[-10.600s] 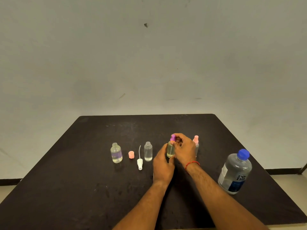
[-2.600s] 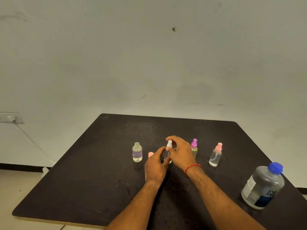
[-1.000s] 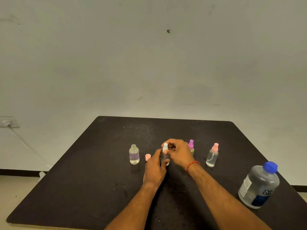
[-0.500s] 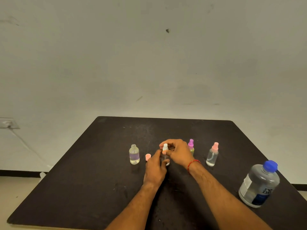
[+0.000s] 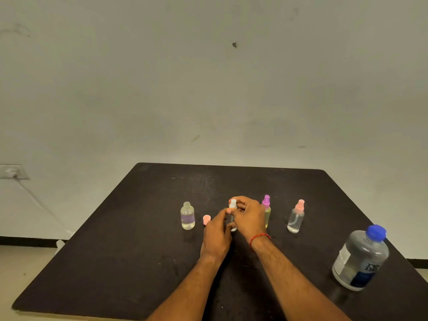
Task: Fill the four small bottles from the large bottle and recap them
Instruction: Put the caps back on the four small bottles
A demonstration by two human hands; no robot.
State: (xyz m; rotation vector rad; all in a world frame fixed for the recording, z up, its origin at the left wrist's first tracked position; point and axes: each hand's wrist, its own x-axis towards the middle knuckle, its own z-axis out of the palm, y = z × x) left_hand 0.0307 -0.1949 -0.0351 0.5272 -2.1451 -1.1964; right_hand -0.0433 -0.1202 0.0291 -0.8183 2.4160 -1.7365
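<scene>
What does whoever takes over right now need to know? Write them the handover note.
Left hand grips the body of the small bottle with the white spray cap, standing on the table; right hand is on that cap.
Done: purple-capped bottle and pink-capped bottle are filled and capped, standing to the right.
Left: finish seating the white cap, then close the open bottle at far left, which holds liquid; the loose pink cap beside it is probably its cap.
Large bottle stands capped at near right.
</scene>
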